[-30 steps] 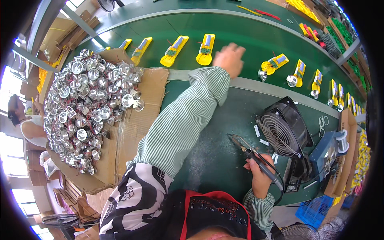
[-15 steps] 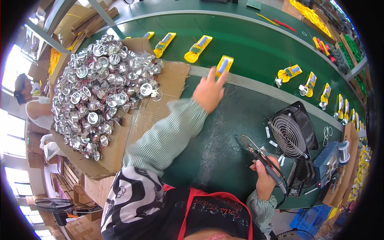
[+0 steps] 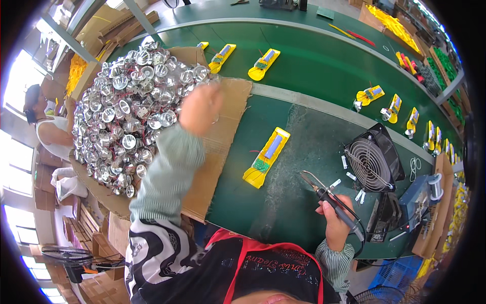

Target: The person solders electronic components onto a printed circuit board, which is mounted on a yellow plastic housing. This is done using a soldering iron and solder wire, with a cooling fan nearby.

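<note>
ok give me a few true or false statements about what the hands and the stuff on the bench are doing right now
1. The right hand holds a soldering iron. True.
2. The left hand rests on the yellow housing lying on the green bench. False: it is over the heap of shiny metal reflectors on the cardboard sheet, apart from the housing.
3. A small black fan stands to the right of the yellow housing. True.
4. The soldering iron's tip touches the yellow housing. False: the tip is clear of it, with bare bench between.
5. The reflectors sit in a blue crate. False: they are piled on cardboard.
</note>
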Available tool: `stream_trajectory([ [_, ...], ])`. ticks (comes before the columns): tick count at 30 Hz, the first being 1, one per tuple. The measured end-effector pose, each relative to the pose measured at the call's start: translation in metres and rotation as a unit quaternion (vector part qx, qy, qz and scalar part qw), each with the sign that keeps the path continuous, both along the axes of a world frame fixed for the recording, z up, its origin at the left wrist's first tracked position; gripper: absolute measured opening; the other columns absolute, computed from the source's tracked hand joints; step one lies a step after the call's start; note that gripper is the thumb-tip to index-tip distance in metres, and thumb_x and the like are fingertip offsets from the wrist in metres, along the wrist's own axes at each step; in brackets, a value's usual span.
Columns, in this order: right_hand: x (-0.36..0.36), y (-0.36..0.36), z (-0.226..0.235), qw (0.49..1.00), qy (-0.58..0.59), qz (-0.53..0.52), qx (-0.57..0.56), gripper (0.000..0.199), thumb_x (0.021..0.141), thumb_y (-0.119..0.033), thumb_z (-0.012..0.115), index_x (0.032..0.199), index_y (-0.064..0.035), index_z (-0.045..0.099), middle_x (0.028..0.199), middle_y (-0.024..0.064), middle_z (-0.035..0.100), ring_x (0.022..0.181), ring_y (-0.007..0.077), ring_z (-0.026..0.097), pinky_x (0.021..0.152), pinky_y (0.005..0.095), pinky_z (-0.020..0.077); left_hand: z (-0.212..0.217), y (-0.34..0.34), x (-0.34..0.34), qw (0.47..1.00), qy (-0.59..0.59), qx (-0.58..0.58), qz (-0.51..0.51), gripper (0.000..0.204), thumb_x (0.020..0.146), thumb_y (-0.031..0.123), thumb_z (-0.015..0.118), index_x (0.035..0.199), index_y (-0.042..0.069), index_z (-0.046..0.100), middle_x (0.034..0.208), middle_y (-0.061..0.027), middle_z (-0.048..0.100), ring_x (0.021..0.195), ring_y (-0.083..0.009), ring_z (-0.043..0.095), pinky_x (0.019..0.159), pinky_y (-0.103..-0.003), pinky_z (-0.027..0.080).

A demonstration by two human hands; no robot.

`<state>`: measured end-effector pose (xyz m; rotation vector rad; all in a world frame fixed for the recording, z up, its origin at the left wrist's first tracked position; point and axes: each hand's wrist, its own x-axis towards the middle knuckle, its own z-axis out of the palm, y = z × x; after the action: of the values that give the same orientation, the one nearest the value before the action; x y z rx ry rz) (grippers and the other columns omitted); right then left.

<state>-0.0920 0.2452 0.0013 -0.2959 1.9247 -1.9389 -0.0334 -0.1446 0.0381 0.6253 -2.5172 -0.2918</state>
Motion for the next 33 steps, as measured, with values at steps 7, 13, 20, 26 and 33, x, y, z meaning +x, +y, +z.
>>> stream_trajectory([
  [7, 0.001, -0.004, 0.004, 1.000, -0.024, -0.014, -0.005, 0.019, 0.081, 0.001, 0.063, 0.097, 0.0056, 0.054, 0.084, 0.0150, 0.065, 0.069, 0.0180, 0.066, 0.066, 0.0283, 0.0553, 0.009, -0.149, -0.073, 0.978, -0.181, -0.098, -0.020, 0.041, 0.091, 0.039, 0.051, 0.113, 0.006, 0.061, 0.107, -0.0162, 0.063, 0.104, -0.0318, 0.059, 0.091, -0.041, 0.044],
  [13, -0.007, -0.009, 0.004, 1.000, -0.028, 0.001, -0.003, 0.019, 0.080, 0.002, 0.063, 0.097, 0.0056, 0.055, 0.083, 0.0146, 0.065, 0.069, 0.0176, 0.066, 0.065, 0.0278, 0.0552, -0.013, -0.159, -0.056, 0.904, -0.396, -0.143, -0.071, 0.047, 0.095, 0.048, 0.038, 0.119, 0.014, 0.060, 0.110, -0.0132, 0.064, 0.115, -0.0280, 0.053, 0.096, -0.046, 0.040],
  [20, -0.011, -0.006, -0.003, 1.000, -0.009, 0.017, 0.012, 0.019, 0.084, -0.002, 0.061, 0.100, 0.0042, 0.051, 0.084, 0.0144, 0.064, 0.067, 0.0172, 0.064, 0.064, 0.0272, 0.0544, -0.013, -0.108, -0.047, 0.873, -0.481, -0.073, -0.034, 0.052, 0.092, 0.054, 0.040, 0.118, 0.014, 0.061, 0.106, -0.0169, 0.064, 0.102, -0.0329, 0.059, 0.088, -0.045, 0.044],
  [26, -0.006, -0.004, -0.001, 1.000, -0.015, 0.024, -0.009, 0.018, 0.080, 0.002, 0.064, 0.096, 0.0069, 0.056, 0.083, 0.0131, 0.066, 0.068, 0.0164, 0.066, 0.064, 0.0255, 0.0539, -0.014, -0.052, 0.007, 0.905, -0.405, -0.059, -0.115, 0.045, 0.090, 0.043, 0.051, 0.114, 0.006, 0.060, 0.098, -0.0199, 0.064, 0.092, -0.0359, 0.061, 0.084, -0.045, 0.046],
  [33, -0.001, 0.000, 0.000, 0.999, -0.007, 0.050, -0.020, 0.019, 0.080, 0.001, 0.064, 0.096, 0.0073, 0.056, 0.083, 0.0124, 0.065, 0.068, 0.0156, 0.065, 0.063, 0.0249, 0.0528, -0.010, -0.007, 0.062, 0.884, -0.403, -0.094, -0.218, 0.038, 0.088, 0.038, 0.056, 0.117, 0.013, 0.056, 0.117, -0.0075, 0.057, 0.115, -0.0283, 0.051, 0.094, -0.054, 0.039],
])
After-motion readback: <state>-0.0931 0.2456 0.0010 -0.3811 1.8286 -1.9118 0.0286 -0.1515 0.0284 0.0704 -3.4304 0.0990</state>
